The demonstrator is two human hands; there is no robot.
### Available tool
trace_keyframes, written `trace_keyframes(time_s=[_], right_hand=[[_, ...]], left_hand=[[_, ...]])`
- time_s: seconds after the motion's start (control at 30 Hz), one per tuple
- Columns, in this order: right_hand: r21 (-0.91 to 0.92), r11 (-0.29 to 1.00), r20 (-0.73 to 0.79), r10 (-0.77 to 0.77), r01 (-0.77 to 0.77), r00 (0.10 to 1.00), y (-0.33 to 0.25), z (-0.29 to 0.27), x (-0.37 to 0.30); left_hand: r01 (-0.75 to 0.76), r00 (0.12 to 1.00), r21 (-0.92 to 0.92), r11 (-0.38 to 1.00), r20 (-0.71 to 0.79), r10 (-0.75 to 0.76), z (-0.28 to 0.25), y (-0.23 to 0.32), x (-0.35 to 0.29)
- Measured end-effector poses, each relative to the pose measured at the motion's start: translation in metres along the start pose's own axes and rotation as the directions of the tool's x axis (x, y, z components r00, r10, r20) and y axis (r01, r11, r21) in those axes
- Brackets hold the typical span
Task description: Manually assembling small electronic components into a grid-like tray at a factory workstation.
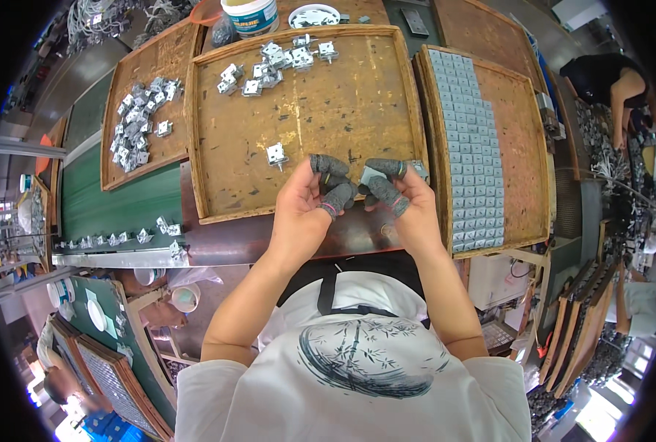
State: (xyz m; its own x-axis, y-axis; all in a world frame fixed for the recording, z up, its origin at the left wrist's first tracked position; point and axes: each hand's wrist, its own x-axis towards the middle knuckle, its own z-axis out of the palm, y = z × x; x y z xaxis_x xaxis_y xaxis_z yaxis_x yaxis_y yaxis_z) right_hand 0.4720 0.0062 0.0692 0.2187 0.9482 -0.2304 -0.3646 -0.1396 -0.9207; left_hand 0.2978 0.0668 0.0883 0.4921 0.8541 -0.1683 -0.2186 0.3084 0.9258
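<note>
My left hand (309,202) and my right hand (405,195) meet over the near edge of the middle wooden tray (343,110). Grey finger sleeves cover several fingertips on both. Between the right thumb and fingers is a small square metal part (371,176), partly hidden. The left fingers are pinched together close beside it; whatever they hold is covered. A loose silvery bracket-like part (276,155) lies just left of my left hand. Behind the right fingers, another grey metal piece (420,170) shows at the tray's right edge. Similar parts (271,65) are heaped at the tray's far side.
A left wooden tray (177,140) holds a pile of metal parts. The right tray (523,155) has flat grey pieces in tight rows. Parts line the green conveyor (85,214). A white bucket (251,16) and a white dish (314,15) stand behind. Other people work at both sides.
</note>
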Motion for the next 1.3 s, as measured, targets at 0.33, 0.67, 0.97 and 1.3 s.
trace_keyframes(time_s=[0.33,0.67,0.97,1.3], right_hand=[[-0.611,0.779,0.124,-0.085,0.144,0.989,-0.017,0.0,-0.011],[-0.769,0.544,0.26,-0.214,0.336,0.942,-0.011,-0.007,-0.015],[-0.802,0.481,0.298,-0.19,0.353,0.935,-0.007,-0.012,-0.015],[-0.789,0.462,0.358,-0.188,0.405,0.914,-0.008,-0.014,-0.017]], left_hand=[[0.194,0.981,0.073,0.978,-0.01,-0.193,-0.012,0.01,0.0],[0.121,0.992,0.286,0.95,0.001,-0.126,-0.015,-0.002,0.001],[0.012,0.992,0.544,0.839,0.099,-0.079,-0.019,-0.002,0.001],[0.027,0.974,0.731,0.682,0.135,-0.184,-0.005,0.027,0.006]])
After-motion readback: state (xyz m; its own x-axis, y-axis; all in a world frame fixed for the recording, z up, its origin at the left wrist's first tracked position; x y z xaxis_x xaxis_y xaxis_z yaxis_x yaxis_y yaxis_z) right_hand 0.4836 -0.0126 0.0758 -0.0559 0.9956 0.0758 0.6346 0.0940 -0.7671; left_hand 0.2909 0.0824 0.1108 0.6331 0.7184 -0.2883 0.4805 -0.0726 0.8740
